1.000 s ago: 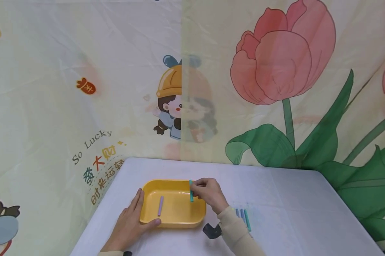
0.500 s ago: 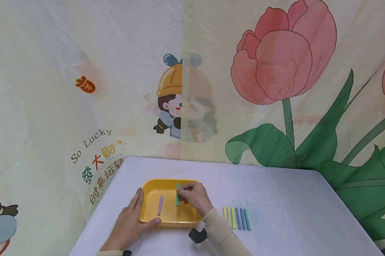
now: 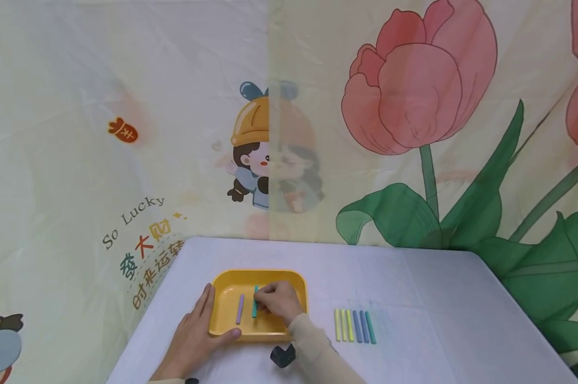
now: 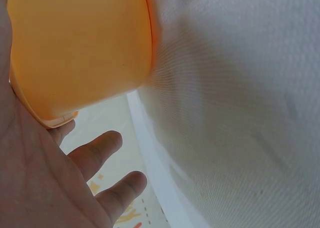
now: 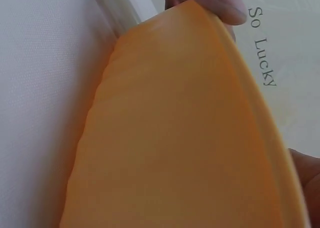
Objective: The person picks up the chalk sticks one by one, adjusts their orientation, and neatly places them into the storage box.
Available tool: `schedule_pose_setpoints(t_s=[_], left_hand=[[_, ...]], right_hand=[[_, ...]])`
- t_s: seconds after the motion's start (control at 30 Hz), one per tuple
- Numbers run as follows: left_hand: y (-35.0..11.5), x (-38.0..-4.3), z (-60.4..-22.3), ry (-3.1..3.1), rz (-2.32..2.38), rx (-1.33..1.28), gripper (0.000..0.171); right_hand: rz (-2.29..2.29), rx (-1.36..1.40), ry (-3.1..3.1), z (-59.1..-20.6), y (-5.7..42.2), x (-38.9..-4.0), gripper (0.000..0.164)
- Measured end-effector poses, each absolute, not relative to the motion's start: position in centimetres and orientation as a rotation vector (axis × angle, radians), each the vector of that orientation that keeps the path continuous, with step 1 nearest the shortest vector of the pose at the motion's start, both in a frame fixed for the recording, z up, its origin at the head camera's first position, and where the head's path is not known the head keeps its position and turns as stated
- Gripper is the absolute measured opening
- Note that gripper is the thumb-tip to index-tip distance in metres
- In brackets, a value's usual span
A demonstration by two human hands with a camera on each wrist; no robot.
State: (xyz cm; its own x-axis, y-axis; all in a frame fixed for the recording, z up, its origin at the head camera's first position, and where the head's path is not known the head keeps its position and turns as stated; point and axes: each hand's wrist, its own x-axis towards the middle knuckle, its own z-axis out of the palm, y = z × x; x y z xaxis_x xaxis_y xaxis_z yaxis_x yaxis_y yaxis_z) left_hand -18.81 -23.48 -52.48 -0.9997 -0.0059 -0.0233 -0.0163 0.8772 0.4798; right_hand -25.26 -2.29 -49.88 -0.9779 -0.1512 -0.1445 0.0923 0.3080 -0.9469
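A yellow plastic tray (image 3: 296,335) stands on the white-covered table. My left hand (image 3: 195,333) rests at its left end, straight fingers along the outer side and thumb over the near rim. The left wrist view shows the fingers (image 4: 97,150) spread beside the tray's wall. Inside the tray lies a purple stick of chalk (image 3: 240,309). To its right, my right hand (image 3: 280,300) pinches a teal stick of chalk (image 3: 254,312) between thumb and fingers, low over the tray's floor and roughly parallel to the purple one. The right wrist view mostly shows the tray's near wall (image 5: 170,112).
Right of the tray, several chalk sticks lie side by side on the cloth: yellow ones (image 3: 344,325), blue ones (image 3: 361,326) and a green one (image 3: 370,327). Faint bluish smudges mark the cloth around them. A printed curtain (image 3: 390,213) hangs behind the table.
My right hand has moved left and lower over the tray with the teal chalk, closer to the purple one. The chalk row is uncovered by the right arm. The left hand has stayed put.
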Motion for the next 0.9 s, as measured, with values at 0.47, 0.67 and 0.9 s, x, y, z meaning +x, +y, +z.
schedule_pose_setpoints(t_s=[0.47,0.67,0.9], left_hand=[[-23.5,-18.8,-52.8,3.039,0.778,-0.005,0.133],[-23.6,-18.7,-52.7,3.048,0.774,0.012,0.132],[-23.5,-18.7,-52.6,3.048,0.793,0.025,0.131]], right_hand=[[-1.711,-0.015,2.292,-50.9,-4.2,-25.9,0.011],[-1.742,-0.027,2.263,-51.2,-4.9,-26.1,0.009],[-1.709,0.007,2.265,-51.6,-5.4,-26.3,0.010]])
